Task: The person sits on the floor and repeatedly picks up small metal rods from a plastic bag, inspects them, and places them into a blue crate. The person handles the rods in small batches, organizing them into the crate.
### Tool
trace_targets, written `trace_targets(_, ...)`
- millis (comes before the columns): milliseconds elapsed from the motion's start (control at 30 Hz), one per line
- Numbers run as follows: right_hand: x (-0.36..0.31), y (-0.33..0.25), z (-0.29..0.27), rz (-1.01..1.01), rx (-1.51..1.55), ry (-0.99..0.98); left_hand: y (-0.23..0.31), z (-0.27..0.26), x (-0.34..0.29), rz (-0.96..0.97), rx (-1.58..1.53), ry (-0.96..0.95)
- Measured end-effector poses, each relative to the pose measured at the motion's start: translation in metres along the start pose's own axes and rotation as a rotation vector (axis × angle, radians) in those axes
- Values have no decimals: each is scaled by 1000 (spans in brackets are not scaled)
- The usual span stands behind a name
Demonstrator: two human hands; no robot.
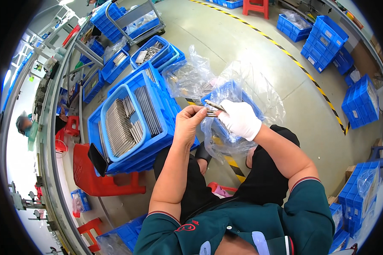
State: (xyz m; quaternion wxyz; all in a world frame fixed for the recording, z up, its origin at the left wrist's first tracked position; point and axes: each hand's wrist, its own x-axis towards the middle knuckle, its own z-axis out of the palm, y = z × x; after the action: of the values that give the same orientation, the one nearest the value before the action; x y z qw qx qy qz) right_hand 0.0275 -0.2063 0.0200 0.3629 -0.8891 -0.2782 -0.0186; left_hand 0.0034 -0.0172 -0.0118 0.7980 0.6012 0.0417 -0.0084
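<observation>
My left hand is bare, its thumb and fingers pinched on the end of a thin metal rod. Close against it, my right hand wears a white glove and is closed around a few slim metal rods that stick out toward the upper left. The fingertips of both hands nearly meet, so exact counts are hidden. Below the hands stands a blue crate lined with a clear plastic bag. To the left, a light-blue basket holds rows of similar metal rods.
The basket rests on stacked blue crates beside a red stool. Behind are a tub of metal parts and a cart. More blue crates line the right. Yellow-black tape crosses the floor. Another person is far left.
</observation>
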Motion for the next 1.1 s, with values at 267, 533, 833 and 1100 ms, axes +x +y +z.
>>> trace_targets(267,6,8,-9,328,694,-313,6,1,1,3,-100,27)
trace_targets(533,4,1,-13,389,889,-435,6,-4,-1,-61,-201,-84)
trace_targets(833,2,5,-11,378,876,-450,8,-8,-2,-29,-109,-110)
trace_targets(1100,-1,0,-9,423,979,-439,3,-8,-5,-17,-160,-124)
